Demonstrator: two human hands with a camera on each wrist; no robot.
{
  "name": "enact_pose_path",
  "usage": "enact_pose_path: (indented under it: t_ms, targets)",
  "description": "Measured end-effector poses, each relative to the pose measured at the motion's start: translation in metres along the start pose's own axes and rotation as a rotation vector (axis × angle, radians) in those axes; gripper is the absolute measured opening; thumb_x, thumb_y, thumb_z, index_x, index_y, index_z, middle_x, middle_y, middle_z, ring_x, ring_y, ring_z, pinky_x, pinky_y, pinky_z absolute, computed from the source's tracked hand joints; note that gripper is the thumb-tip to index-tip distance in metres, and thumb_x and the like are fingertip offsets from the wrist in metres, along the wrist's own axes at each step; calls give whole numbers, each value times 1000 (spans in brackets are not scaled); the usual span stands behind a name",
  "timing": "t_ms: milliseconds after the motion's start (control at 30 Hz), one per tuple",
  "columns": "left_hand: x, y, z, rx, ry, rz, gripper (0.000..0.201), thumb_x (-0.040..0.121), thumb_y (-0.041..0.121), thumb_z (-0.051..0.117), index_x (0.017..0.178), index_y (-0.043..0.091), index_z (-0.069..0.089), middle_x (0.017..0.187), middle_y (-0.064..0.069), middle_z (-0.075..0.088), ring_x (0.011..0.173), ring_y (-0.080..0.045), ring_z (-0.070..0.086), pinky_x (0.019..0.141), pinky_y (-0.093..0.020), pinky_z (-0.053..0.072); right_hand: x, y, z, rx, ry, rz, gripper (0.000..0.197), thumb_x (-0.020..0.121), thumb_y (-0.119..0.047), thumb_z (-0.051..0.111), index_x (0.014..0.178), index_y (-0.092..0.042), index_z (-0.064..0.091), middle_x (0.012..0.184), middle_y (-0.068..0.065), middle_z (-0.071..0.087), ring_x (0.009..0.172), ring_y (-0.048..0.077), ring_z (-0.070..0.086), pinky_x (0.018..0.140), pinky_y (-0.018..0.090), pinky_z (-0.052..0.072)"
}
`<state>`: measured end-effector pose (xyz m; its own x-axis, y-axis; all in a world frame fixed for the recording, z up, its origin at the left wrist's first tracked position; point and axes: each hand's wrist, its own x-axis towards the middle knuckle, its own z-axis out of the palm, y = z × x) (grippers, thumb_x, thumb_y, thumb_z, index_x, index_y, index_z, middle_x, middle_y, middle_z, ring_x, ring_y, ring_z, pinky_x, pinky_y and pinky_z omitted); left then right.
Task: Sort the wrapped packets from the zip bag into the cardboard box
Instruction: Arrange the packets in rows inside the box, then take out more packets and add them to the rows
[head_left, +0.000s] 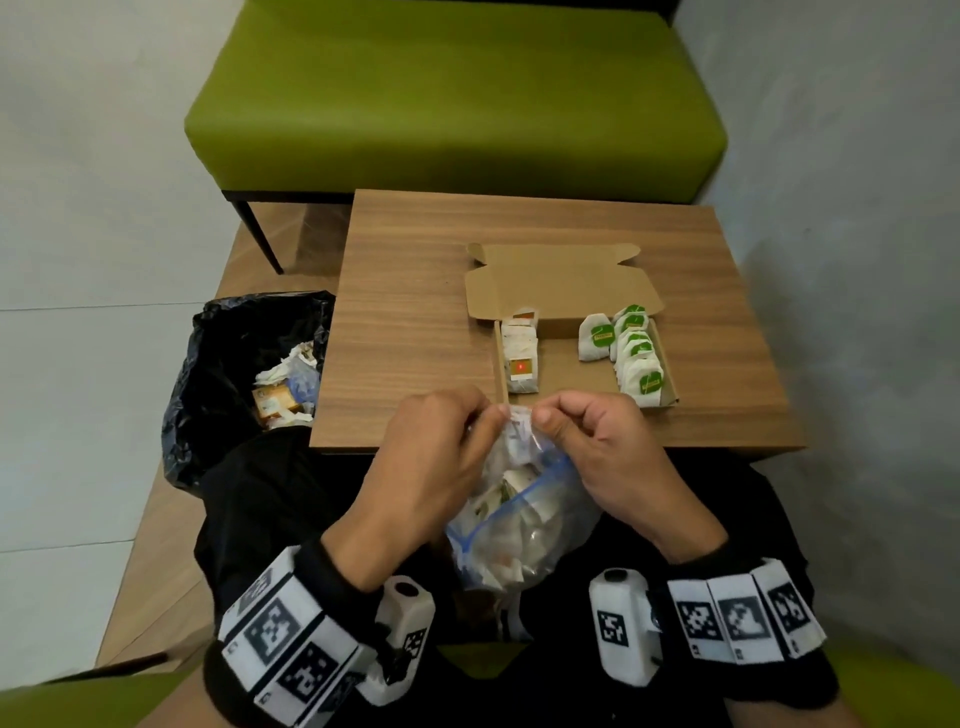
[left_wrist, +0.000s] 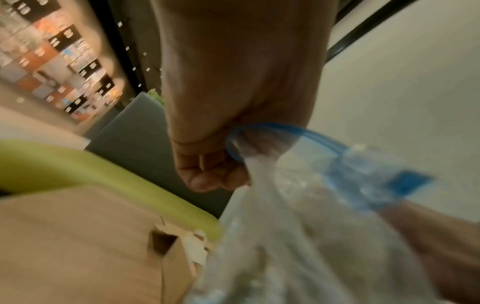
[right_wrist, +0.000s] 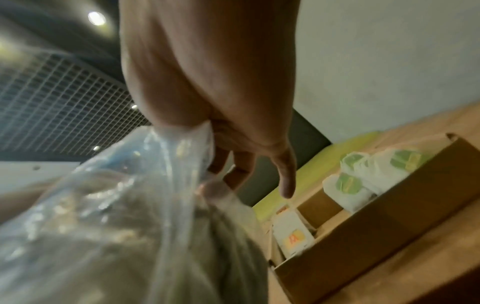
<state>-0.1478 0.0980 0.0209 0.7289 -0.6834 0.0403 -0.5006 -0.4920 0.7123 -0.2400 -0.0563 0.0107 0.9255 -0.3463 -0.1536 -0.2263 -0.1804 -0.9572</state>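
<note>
A clear zip bag (head_left: 519, 525) with a blue zip strip hangs over my lap, just short of the table's front edge, with several wrapped packets inside. My left hand (head_left: 467, 421) and right hand (head_left: 561, 418) each pinch its top edge, close together. The left wrist view shows the left hand (left_wrist: 218, 168) gripping the zip bag (left_wrist: 285, 236) by the blue rim. In the right wrist view the right hand (right_wrist: 228, 156) pinches the bag's film (right_wrist: 116, 226). Beyond them the open cardboard box (head_left: 561, 364) holds a row of red-labelled packets (head_left: 521, 358) on the left and green-labelled packets (head_left: 636, 358) on the right.
The box stands on a small wooden table (head_left: 415, 312) with its lid (head_left: 561, 286) folded back. A black-lined bin (head_left: 234, 374) with scraps stands left of the table. A green bench (head_left: 452, 98) sits behind it, with walls on both sides.
</note>
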Motion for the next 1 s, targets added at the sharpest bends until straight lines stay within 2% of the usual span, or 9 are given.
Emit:
enact_pose_path:
  t_ms: [67,167,333,433,533,700,800,933,1000]
  targets:
    - [2,2,8,-21,75,-95,36,98,29,52,64,17,55,52,7,49,51,-10,48,51,-26,30,-4,-2,-1,-105,119,-20,12,91,-32,68,88,-23,75,81,-10,72,77,2,65,71,25,53]
    - [0,7,16,-11,166,-128,38,100,29,50,64,16,54,52,4,51,52,-13,50,53,-33,34,-14,-2,-1,-332,304,-55,38,78,-49,75,107,-23,74,98,-9,65,88,3,60,76,20,51]
    - [-5,13,26,-411,172,-222,43,103,26,47,61,21,52,48,13,51,46,-1,45,48,-20,36,-20,5,0,-273,325,3,33,90,-29,70,121,-16,70,106,-7,71,88,-3,62,75,18,53]
    - [-10,17,27,-747,125,-372,39,105,27,43,83,6,68,76,-7,74,71,-23,71,65,-34,58,-19,11,-3,-267,323,18,31,90,-23,70,121,-17,70,104,-6,70,91,6,65,79,25,55]
    - [-9,14,26,-1047,114,-575,39,103,27,44,103,-5,66,94,-19,75,86,-29,72,77,-37,58,-19,16,-6,-326,345,3,18,92,-16,66,107,-15,76,92,-4,70,84,10,66,76,29,56]
    - [-5,-8,33,-896,64,-712,35,100,23,51,100,-9,66,94,-20,74,91,-34,70,84,-42,53,-23,11,-15,319,206,284,20,97,-4,56,92,-10,74,80,2,73,73,7,66,70,19,50]
    - [-7,-15,35,-548,-28,-554,37,101,24,49,86,-5,69,83,-21,72,77,-31,68,79,-39,52,-25,10,-19,473,98,378,26,98,-8,53,81,-15,71,79,4,69,79,16,62,82,36,43]
    - [-11,3,27,-138,177,-102,17,100,22,48,106,22,64,96,14,59,85,4,55,77,-15,42,-27,5,-19,429,83,398,31,98,-10,51,72,-13,68,71,2,67,69,8,59,70,25,40]
    - [-10,10,25,-108,120,58,27,101,37,43,120,26,58,110,16,57,99,2,54,89,-29,45,-27,2,-18,389,79,383,29,99,-13,51,76,-10,68,74,3,68,69,7,60,65,20,42]
